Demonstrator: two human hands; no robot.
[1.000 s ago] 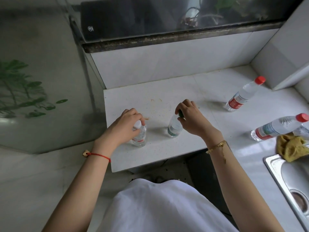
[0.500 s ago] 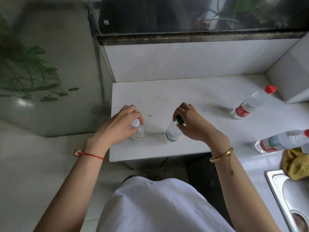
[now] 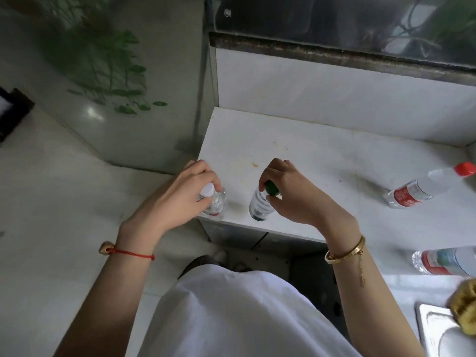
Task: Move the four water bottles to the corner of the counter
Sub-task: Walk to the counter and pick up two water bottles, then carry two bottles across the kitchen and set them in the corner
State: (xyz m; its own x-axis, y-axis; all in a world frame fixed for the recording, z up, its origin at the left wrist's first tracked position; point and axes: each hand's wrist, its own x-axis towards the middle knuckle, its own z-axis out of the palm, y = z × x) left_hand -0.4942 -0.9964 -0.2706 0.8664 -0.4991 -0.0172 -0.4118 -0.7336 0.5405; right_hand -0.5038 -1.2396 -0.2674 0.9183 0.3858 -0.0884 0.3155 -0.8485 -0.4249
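Observation:
Two small clear bottles stand upright near the front left corner of the white counter [image 3: 296, 140]. My left hand [image 3: 177, 199] grips the white-capped bottle [image 3: 215, 204] around its neck. About a hand's width to its right, my right hand [image 3: 291, 194] holds the green-capped bottle [image 3: 260, 206] at the cap. Two larger bottles are at the right: a red-capped bottle [image 3: 425, 189] and, nearer the front edge, a bottle with a red and green label [image 3: 445, 261], its cap cut off by the frame.
A steel sink [image 3: 432, 331] sits at the bottom right with a yellow cloth [image 3: 466, 302] at its rim. A white tiled backsplash [image 3: 334, 99] and a dark window ledge close the far side. Left of the counter stands a glossy panel with a green leaf pattern [image 3: 110, 81].
The camera view has swung left and down, so the counter sits further right in frame. Both hands stay closed on their bottles near the counter's front left corner.

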